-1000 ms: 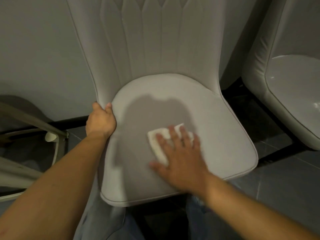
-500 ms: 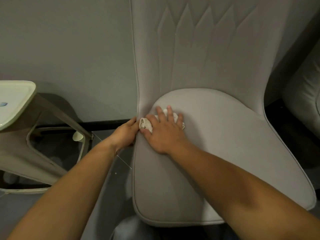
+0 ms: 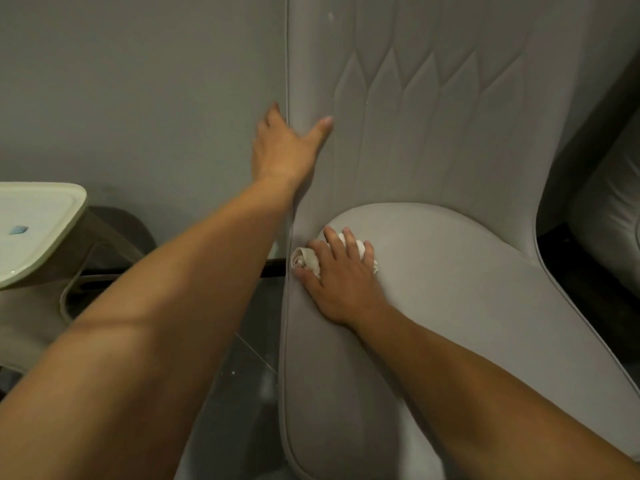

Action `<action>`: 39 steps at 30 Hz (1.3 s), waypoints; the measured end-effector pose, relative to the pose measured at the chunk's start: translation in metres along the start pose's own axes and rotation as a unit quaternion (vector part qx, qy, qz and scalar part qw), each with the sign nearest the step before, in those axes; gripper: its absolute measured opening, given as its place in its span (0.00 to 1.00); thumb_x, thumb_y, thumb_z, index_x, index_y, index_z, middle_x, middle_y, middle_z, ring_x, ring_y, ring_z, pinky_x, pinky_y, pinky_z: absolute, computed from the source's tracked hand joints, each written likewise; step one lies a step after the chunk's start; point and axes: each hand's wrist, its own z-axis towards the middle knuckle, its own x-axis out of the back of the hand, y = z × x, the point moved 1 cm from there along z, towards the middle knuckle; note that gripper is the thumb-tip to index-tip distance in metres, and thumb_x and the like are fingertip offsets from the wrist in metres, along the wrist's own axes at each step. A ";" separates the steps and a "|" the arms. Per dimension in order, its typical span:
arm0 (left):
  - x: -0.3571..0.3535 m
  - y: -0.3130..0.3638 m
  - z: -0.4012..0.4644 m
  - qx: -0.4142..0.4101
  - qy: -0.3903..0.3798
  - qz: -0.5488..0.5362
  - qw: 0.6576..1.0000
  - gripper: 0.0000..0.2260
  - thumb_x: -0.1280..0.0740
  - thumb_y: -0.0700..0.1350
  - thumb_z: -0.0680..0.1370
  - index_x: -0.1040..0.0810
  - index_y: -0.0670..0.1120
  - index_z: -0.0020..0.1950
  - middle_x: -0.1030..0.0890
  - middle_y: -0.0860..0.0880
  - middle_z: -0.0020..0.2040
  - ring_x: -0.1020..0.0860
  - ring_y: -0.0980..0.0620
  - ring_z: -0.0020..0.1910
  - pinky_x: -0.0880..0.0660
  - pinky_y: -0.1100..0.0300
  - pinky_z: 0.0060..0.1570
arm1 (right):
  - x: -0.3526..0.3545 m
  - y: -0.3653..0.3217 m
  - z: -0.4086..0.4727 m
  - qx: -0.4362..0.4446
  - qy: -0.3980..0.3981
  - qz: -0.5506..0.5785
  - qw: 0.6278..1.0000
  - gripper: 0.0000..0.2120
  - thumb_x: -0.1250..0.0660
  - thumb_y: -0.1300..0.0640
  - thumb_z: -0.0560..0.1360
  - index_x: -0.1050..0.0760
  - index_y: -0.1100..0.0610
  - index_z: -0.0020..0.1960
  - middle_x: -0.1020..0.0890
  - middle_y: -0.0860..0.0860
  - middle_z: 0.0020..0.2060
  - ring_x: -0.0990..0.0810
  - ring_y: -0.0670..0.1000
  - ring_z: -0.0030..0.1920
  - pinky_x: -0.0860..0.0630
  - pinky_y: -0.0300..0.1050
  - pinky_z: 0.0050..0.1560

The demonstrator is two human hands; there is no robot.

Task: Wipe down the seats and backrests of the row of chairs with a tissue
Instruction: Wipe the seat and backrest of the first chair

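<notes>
With the left hand [image 3: 284, 147] gripping the backrest [image 3: 433, 109] edge, the right hand [image 3: 341, 275] presses the bunched tissue [image 3: 306, 259] flat-fingered; firm overlapping strokes across the seat [image 3: 450, 306] would serve best.

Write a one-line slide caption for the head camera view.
Right hand presses a crumpled tissue on the grey chair seat; left hand grips the backrest edge.
</notes>
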 end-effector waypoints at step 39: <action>-0.039 -0.019 -0.026 0.019 0.150 0.019 0.988 0.30 0.40 0.71 0.73 0.30 0.47 0.60 0.19 0.40 0.43 0.22 0.36 0.42 0.36 0.52 0.36 | 0.168 0.049 -0.060 0.041 0.188 0.306 0.933 0.07 0.38 0.41 0.80 0.27 0.30 0.56 0.25 0.25 0.56 0.29 0.27 0.60 0.36 0.23 0.60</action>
